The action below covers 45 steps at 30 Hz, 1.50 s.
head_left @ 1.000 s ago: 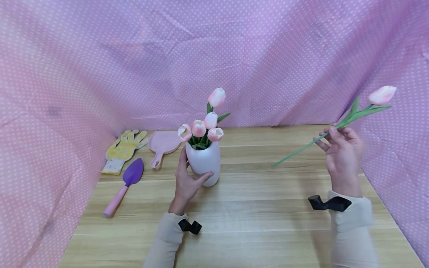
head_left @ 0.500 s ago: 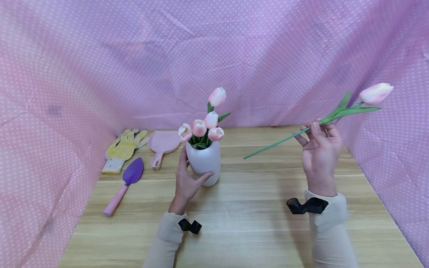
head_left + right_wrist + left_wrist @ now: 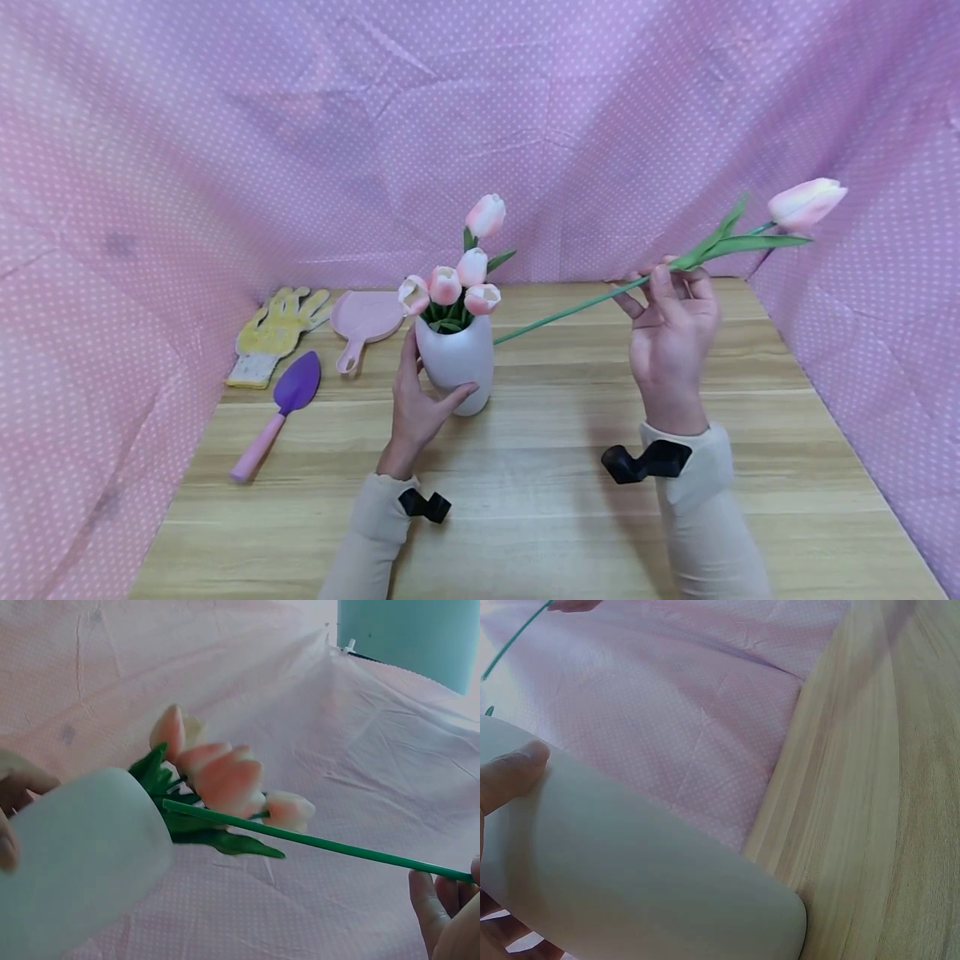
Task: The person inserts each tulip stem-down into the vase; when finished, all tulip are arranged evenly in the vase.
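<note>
A white vase (image 3: 459, 362) stands on the wooden table with several pink-and-white tulips (image 3: 445, 286) in its mouth. My left hand (image 3: 420, 408) grips it round its left side, the thumb across the front. To the right, my right hand (image 3: 675, 342) pinches a single tulip (image 3: 806, 204) by its green stem just below the leaves. That stem slants down leftward, and its lower end lies by the vase's right rim in the head view. In the right wrist view the stem (image 3: 322, 842) crosses in front of the vase's flowers; its tip appears outside the mouth.
On the table's left lie a yellow and white glove (image 3: 273, 333), a pink dustpan-like scoop (image 3: 366, 321) and a purple trowel (image 3: 297, 383) with a pink handle. Pink dotted cloth (image 3: 555, 142) hangs behind and on both sides of the table (image 3: 540, 517).
My right hand has moved left with the tulip, bringing the stem's end from well right of the vase up to its rim. My left hand and the vase have stayed in place.
</note>
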Tool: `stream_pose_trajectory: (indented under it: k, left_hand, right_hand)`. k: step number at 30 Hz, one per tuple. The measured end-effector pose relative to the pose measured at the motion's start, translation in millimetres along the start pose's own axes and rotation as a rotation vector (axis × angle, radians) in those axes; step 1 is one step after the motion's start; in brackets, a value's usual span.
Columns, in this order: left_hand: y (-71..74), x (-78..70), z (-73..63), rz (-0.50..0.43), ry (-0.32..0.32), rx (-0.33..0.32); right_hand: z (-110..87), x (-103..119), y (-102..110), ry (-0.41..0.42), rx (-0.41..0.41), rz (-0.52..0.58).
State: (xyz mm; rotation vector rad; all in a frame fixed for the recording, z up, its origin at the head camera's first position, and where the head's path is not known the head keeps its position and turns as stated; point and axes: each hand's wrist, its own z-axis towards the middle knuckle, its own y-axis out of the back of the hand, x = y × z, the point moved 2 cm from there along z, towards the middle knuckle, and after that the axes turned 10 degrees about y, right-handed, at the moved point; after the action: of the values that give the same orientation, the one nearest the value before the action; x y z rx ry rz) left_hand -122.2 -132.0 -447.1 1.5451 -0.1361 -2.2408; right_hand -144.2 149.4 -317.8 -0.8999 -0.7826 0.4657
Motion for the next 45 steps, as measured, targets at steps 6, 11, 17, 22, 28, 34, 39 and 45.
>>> stream_pose_trajectory:
  k: [6, 11, 17, 22, 28, 34, 39, 45]
  left_hand:
    - [0.6, 1.4, 0.2, -0.008, -0.008, -0.002]
    - [0.4, 1.7, 0.3, -0.004, -0.006, -0.003]
    - [-0.4, 1.8, 0.8, -0.001, 0.001, 0.000]
    - [-0.5, 1.4, 0.9, 0.011, 0.006, -0.001]
    - [0.1, 2.1, 0.5, 0.017, -0.006, -0.007]
    - [0.1, 2.2, 0.2, 0.011, -0.010, -0.005]
    - [-0.1, 1.6, 0.5, 0.008, -0.001, -0.002]
    - [0.2, 1.5, 0.4, 0.010, 0.015, 0.000]
  right_hand:
    - [-10.4, -11.0, -13.5, 0.010, 0.042, -0.013]
    - [-16.8, -17.1, -19.7, 0.006, 0.058, 0.006]
    - [-20.2, -21.6, -26.1, 0.024, 0.065, 0.022]
    - [-22.3, -25.7, -30.7, 0.081, 0.119, -0.028]
    - [-28.1, -33.3, -34.3, 0.115, 0.214, -0.104]
    - [-34.0, -41.1, -35.1, 0.094, 0.267, -0.154]
    - [-34.5, -45.1, -36.6, 0.093, 0.301, -0.202]
    - [-27.4, -41.9, -45.5, 0.149, 0.346, -0.235]
